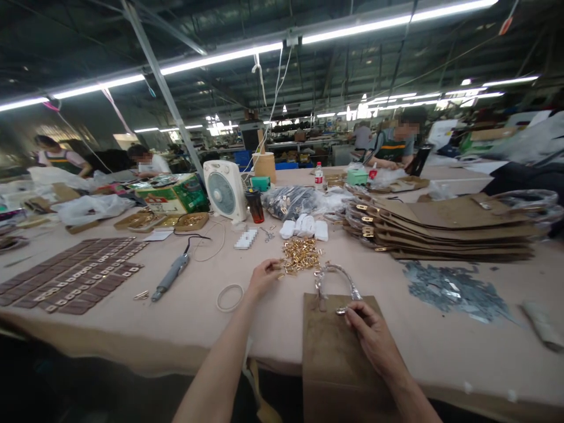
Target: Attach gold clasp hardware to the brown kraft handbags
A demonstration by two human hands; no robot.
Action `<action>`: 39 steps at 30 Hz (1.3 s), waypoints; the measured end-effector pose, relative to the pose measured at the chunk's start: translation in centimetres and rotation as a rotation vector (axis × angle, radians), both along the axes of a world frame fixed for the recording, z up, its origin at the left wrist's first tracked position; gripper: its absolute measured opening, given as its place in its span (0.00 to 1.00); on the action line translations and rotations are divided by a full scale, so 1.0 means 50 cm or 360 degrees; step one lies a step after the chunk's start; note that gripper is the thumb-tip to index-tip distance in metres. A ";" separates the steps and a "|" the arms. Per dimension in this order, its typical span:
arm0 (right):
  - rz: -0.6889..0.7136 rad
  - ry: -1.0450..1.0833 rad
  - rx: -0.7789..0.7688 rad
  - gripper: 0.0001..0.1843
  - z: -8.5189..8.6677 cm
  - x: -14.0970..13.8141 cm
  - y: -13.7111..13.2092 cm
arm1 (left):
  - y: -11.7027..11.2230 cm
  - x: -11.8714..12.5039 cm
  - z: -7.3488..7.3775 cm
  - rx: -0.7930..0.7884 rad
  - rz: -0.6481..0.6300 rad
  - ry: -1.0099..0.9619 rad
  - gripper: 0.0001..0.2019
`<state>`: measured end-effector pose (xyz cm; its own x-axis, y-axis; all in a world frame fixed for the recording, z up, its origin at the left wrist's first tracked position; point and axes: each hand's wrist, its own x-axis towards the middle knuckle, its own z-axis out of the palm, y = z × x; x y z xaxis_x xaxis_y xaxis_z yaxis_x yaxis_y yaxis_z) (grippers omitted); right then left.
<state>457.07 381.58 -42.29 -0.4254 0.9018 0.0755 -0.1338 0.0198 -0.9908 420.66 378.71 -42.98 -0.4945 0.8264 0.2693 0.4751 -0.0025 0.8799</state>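
Observation:
A brown paper-like bag (335, 346) with a clear wrapped handle (335, 274) lies flat on the table in front of me. My right hand (366, 329) rests on the bag's top edge, fingers pinched on a small metal fitting near the handle's end. My left hand (263, 276) reaches to the edge of a pile of small gold metal fittings (300, 255), its fingers closed on one or more of them.
A stack of brown bags (445, 230) lies at right, grey scraps (449, 289) before it. Left hold rows of brown tags (73, 274), a grey hand tool (171, 276), a white ring (229, 296). A white fan (224, 191) and bottles stand behind. Other people work at far tables.

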 end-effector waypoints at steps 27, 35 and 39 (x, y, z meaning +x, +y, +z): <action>0.0001 0.0196 -0.0205 0.21 -0.003 -0.002 0.002 | 0.042 0.120 0.042 -0.0514 -0.0338 0.1222 0.33; 0.0017 0.0085 -0.0133 0.21 -0.002 -0.003 0.007 | -0.052 0.100 0.038 -0.0309 -0.0461 0.1386 0.28; 0.0028 0.0033 -0.0150 0.22 0.000 -0.006 0.007 | -0.069 0.092 0.041 -0.0191 -0.0479 0.1400 0.19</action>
<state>456.79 381.94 -42.28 -0.4405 0.8978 -0.0008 -0.1535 -0.0762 -0.9852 425.25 375.26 -40.92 0.0856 0.9330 0.3494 0.9641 -0.1661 0.2073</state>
